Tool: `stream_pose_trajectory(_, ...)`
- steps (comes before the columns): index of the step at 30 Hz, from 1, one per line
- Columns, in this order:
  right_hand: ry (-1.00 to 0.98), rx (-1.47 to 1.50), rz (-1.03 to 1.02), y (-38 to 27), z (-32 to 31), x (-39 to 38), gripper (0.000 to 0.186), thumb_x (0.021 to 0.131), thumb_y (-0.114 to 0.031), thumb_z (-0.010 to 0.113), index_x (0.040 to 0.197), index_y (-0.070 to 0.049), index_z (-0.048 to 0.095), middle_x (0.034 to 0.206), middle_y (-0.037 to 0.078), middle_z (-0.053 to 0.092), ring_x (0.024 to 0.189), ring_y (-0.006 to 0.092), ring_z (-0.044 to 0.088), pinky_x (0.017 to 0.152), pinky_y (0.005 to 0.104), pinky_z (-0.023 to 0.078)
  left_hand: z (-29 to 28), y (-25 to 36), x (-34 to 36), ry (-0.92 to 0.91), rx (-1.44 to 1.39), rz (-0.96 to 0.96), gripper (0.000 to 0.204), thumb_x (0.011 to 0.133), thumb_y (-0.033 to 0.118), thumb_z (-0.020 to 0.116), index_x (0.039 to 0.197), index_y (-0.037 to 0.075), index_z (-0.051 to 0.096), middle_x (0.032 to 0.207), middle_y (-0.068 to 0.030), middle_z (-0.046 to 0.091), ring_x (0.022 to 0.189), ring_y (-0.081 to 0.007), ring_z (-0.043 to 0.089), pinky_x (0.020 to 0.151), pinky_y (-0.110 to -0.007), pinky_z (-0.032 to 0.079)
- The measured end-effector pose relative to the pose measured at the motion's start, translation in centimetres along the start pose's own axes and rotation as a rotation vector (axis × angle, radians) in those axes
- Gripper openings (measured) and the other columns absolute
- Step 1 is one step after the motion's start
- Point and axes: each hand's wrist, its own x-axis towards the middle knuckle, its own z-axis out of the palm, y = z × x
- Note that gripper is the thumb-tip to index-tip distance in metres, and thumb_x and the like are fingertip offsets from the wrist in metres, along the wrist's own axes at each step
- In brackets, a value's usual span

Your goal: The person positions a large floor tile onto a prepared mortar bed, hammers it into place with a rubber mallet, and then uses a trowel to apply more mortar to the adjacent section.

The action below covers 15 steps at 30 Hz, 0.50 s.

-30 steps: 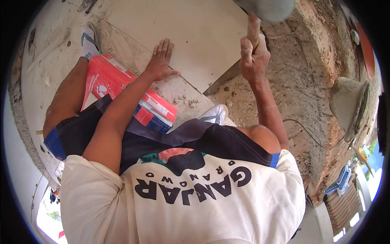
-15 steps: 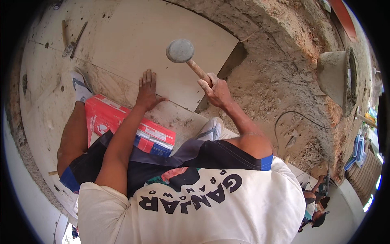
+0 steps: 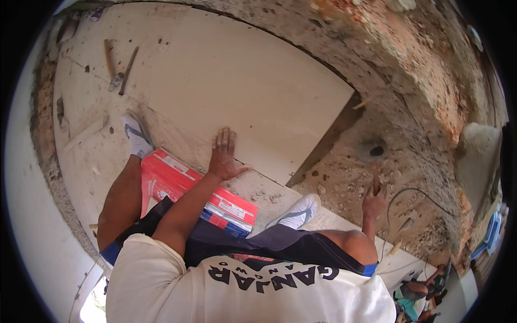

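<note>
My left hand (image 3: 223, 156) lies flat with fingers spread at the near edge of a large cream floor tile (image 3: 253, 86). Out to the right, my right hand (image 3: 373, 203) is closed around the wooden handle of a mallet (image 3: 375, 175). The mallet's grey head is over the loose soil (image 3: 334, 161) beyond the tile's right edge; whether it touches the soil I cannot tell. A red tile box (image 3: 183, 175) sits between my legs, under my left forearm.
A wooden-handled tool (image 3: 110, 59) and a dark rod (image 3: 128, 70) lie on the tiles at the far left. A black cable (image 3: 409, 191) curves over the soil. A grey bucket (image 3: 479, 161) stands at the right, and a co-worker (image 3: 417, 296) is at the lower right.
My right hand has moved the mallet from above the tile out to the right, over the soil. My left hand stays flat on the tile edge. The view has shifted.
</note>
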Motion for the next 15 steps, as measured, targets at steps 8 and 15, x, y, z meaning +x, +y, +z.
stream_pose_trajectory(8, -0.063, -0.225, -0.116, 2.3, 1.5, 2.3, 0.035, 0.089, -0.019, 0.063, 0.117, -0.001, 0.052, 0.110, 0.023, 0.057, 0.097, 0.0404, 0.058, 0.080, 0.0485, 0.045, 0.4, -0.4, -0.1, -0.067, -0.097, -0.024, 0.122, 0.069, 0.074, 0.061, 0.147, -0.004, 0.009, 0.154, -0.0258, 0.005, 0.144, -0.0416, 0.000, 0.115, -0.056, 0.004)
stream_pose_trajectory(15, -0.162, -0.049, 0.201, -2.6, -0.3, -2.8, 0.035, 0.088, -0.023, 0.064, 0.114, -0.001, 0.058, 0.100, 0.022, 0.064, 0.097, 0.0379, 0.061, 0.080, 0.0444, 0.048, -0.6, -2.5, -1.0, -0.191, -0.130, -0.015, 0.118, 0.073, 0.069, 0.060, 0.147, -0.005, 0.006, 0.154, -0.0258, 0.000, 0.144, -0.0416, -0.005, 0.115, -0.056, 0.001)
